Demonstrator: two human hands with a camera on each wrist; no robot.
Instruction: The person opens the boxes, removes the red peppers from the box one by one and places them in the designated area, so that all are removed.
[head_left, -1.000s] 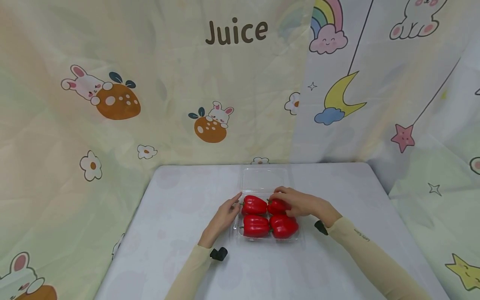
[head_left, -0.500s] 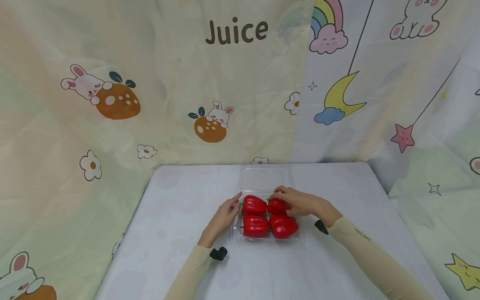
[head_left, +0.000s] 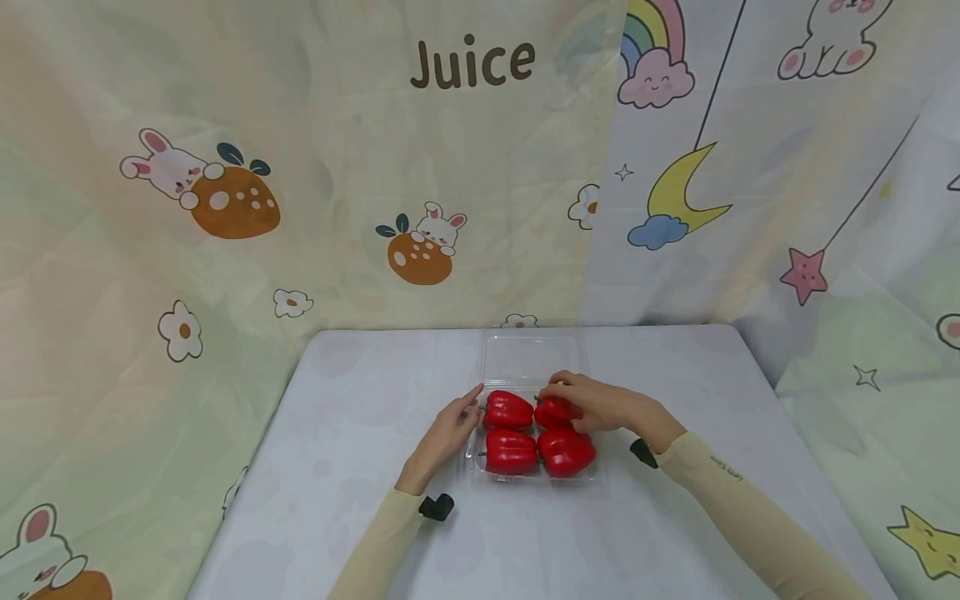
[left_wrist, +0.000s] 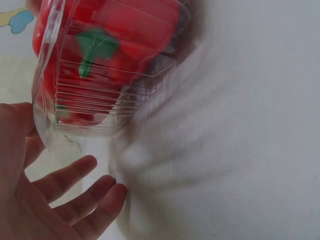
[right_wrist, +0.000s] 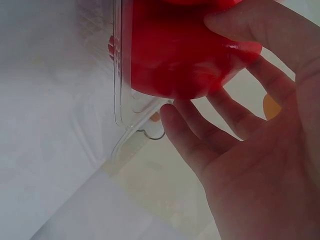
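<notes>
Several red bell peppers [head_left: 512,452] lie in two rows in a clear plastic clamshell box [head_left: 471,468], its hinged lid [head_left: 532,357] folded back flat behind. My right hand [head_left: 603,406] grips the back right bell pepper [head_left: 552,413] from above, thumb on its near side and fingers curled over the far side. In the right wrist view that bell pepper [right_wrist: 185,60] sits inside the box rim. My left hand [head_left: 452,429] is at the box's left side, fingertips right at the rim, fingers loosely extended. Through the box wall [left_wrist: 100,100], the left wrist view shows a green stem [left_wrist: 92,50].
The white-clothed table [head_left: 360,400] extends around the box on all sides. Behind it hangs a curtain [head_left: 322,167] with cartoon prints. A small black camera [head_left: 437,507] is strapped at the left wrist, another [head_left: 642,453] at the right.
</notes>
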